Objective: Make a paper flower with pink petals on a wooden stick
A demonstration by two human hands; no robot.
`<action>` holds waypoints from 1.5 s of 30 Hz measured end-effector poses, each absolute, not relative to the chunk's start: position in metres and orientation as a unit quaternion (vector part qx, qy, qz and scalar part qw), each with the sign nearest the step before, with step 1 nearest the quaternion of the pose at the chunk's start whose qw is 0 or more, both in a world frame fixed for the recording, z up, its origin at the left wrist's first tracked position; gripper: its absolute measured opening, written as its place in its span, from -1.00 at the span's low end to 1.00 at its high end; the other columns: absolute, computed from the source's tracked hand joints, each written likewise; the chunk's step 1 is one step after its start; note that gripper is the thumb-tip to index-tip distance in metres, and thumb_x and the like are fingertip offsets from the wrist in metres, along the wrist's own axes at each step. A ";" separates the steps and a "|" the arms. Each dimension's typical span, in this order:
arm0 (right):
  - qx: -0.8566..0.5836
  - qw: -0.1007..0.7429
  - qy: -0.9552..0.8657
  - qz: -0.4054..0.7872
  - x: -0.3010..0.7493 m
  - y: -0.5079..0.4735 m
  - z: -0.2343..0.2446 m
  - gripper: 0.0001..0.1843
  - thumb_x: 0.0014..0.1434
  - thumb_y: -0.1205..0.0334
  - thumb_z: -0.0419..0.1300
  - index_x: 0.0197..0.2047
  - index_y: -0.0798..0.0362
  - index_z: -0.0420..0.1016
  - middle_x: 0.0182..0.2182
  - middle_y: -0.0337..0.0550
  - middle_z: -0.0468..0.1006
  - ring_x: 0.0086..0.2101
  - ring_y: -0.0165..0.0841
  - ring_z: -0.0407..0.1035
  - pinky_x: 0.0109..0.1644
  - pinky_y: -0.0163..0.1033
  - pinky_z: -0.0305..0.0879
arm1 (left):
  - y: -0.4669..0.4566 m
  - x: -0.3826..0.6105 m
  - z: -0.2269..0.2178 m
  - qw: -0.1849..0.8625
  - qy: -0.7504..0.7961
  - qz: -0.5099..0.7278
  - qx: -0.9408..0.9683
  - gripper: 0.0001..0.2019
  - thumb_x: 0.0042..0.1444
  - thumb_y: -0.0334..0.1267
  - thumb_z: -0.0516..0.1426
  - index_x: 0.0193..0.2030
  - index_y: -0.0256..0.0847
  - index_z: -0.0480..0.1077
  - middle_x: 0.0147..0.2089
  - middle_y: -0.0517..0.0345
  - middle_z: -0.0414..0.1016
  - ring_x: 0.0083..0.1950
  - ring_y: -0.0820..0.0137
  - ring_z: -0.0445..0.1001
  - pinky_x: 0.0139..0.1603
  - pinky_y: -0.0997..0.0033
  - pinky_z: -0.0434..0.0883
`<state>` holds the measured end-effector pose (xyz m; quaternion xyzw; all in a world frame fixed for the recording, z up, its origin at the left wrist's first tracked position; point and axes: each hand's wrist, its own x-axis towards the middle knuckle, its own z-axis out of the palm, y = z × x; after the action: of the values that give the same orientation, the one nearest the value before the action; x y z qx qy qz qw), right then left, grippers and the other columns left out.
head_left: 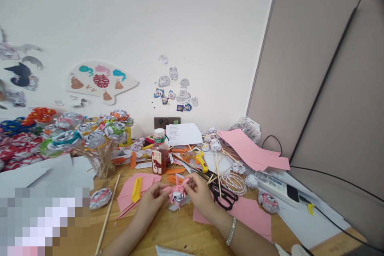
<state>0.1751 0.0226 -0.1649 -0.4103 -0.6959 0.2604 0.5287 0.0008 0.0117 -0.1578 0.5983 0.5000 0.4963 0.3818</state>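
Observation:
Between my two hands, just above the wooden table, is a folded paper flower with pink outer petals and a white-and-grey centre. My left hand pinches its left side. On the other side my right hand grips a pink petal near the top right. A bracelet circles my right wrist. Pink paper sheets with a yellow folded strip lie left of my left hand. More pink paper lies under my right forearm, beside black-handled scissors.
A drink bottle stands behind my hands. A yellow glue gun, wooden sticks and paper scraps crowd the back. Finished paper flowers fill the left. A pearl string and a power strip lie right. A stick lies at front left.

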 end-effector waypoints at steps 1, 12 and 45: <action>-0.412 0.528 -0.697 0.258 0.175 0.023 -0.165 -0.91 0.06 0.36 0.11 -0.31 0.06 0.39 -0.43 -0.24 0.45 -0.44 -0.39 0.36 -0.39 -0.35 0.25 | 0.012 0.001 -0.158 0.376 0.501 0.496 0.602 -0.69 -0.16 0.01 0.19 -0.46 -0.24 0.43 -0.48 0.11 0.54 -0.42 0.28 0.46 -0.40 0.38 0.35; -0.443 0.515 -0.696 0.234 0.176 0.024 -0.165 -0.88 0.06 0.35 0.10 -0.29 0.05 0.39 -0.42 -0.23 0.46 -0.42 -0.38 0.37 -0.36 -0.34 0.25 | 0.009 0.002 -0.157 0.375 0.507 0.506 0.589 -0.70 -0.16 0.00 0.20 -0.49 -0.22 0.38 -0.52 0.15 0.51 -0.44 0.30 0.44 -0.41 0.39 0.34; -0.441 0.486 -0.710 0.255 0.174 0.024 -0.167 -0.94 0.00 0.37 0.09 -0.40 0.05 0.35 -0.52 -0.31 0.41 -0.51 -0.43 0.31 -0.44 -0.38 0.20 | 0.009 -0.004 -0.157 0.380 0.479 0.541 0.578 -0.71 -0.15 -0.01 0.21 -0.49 -0.23 0.38 -0.49 0.15 0.47 -0.41 0.32 0.42 -0.39 0.41 0.35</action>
<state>0.1740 0.0237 -0.1666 -0.4414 -0.7101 0.2552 0.4857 -0.0036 0.0093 -0.1568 0.5777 0.4787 0.5409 0.3802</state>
